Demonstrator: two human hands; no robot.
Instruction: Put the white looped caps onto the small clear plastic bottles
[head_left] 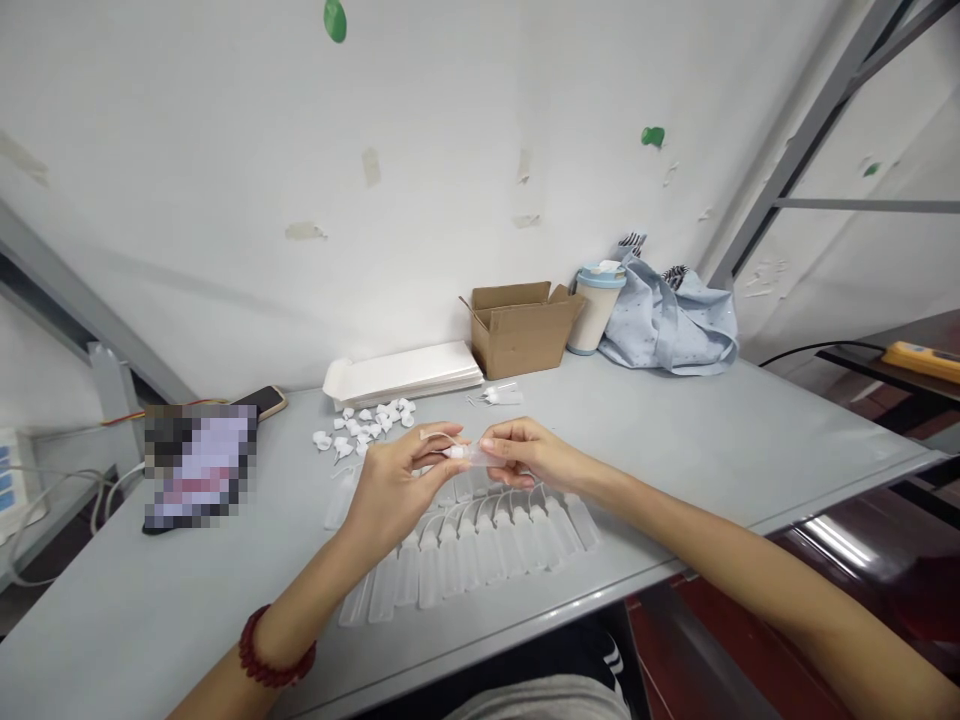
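Observation:
Both hands meet above the grey table around one small translucent plastic bottle, held lying sideways. My left hand pinches its white cap, from which a thin curved tube points left. The bottle's body is gripped by my right hand, whose fingers hide its far end. Below the hands lies a row of similar bottles, many with white caps and curved tubes; my hands partly cover those behind. Left of and beyond my left hand are loose white caps in a scattered pile.
Behind the work stand a stack of white card, an open cardboard box, a lidded cup and a light blue bag. A couple of bottles lie before the box. A phone rests at the left, near cables.

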